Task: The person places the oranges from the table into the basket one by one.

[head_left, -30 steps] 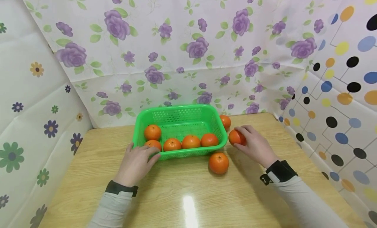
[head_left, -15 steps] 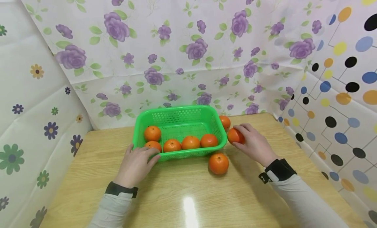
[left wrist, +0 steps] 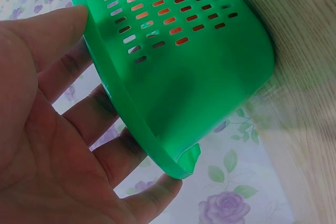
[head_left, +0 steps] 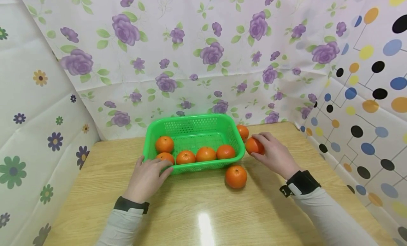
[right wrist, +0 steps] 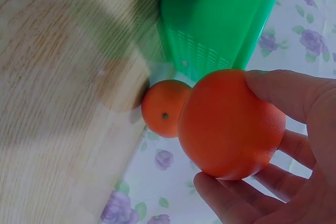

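A green plastic basket (head_left: 194, 121) with perforated walls stands on the table, several oranges (head_left: 206, 154) inside along its front and left side. My left hand (head_left: 144, 177) holds its front left corner; in the left wrist view the fingers reach past the rim (left wrist: 123, 111) and the thumb touches it. Just beyond the basket's right end, my right hand (head_left: 275, 154) grips an orange (head_left: 253, 146) between thumb and fingers. The right wrist view shows this orange (right wrist: 231, 124) large, partly hiding another behind it.
One loose orange (head_left: 236, 176) sits in front of the basket's right corner. Another orange (head_left: 243, 133) lies by its right back corner, partly hidden. Flower-patterned sheets (head_left: 190, 62) hang behind the wooden table (head_left: 178, 210), with a dotted sheet (head_left: 365, 108) at the right.
Between a second and half a second ago, my right hand shifts very slightly left with its orange, closer to the basket. The left hand and the basket stay in place.
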A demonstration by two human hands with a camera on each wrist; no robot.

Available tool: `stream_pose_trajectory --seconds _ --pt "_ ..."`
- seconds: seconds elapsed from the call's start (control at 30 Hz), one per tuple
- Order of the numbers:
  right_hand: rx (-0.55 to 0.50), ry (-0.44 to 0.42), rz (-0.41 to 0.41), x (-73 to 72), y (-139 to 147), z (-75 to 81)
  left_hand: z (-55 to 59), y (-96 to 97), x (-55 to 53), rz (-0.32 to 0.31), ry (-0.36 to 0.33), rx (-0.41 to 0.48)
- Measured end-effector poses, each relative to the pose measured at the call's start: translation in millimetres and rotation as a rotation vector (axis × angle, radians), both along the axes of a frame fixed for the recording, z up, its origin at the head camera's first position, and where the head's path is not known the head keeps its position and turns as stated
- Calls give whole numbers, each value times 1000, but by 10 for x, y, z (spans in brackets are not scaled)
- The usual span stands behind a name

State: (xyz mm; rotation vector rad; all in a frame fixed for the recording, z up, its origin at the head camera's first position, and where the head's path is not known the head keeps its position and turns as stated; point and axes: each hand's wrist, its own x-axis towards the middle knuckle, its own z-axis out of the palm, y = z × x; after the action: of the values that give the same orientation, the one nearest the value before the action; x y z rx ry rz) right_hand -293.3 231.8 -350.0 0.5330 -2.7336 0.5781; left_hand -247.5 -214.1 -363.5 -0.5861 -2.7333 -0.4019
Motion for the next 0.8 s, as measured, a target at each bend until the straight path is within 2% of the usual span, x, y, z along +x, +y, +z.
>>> stream_pose_trajectory --seconds 0.43,0.8 --pt "2 13 9 -39 -2 65 -1 -2 2 2 0 1" --pt "3 -14 9 -49 -59 173 -10 0 -2 -9 20 6"
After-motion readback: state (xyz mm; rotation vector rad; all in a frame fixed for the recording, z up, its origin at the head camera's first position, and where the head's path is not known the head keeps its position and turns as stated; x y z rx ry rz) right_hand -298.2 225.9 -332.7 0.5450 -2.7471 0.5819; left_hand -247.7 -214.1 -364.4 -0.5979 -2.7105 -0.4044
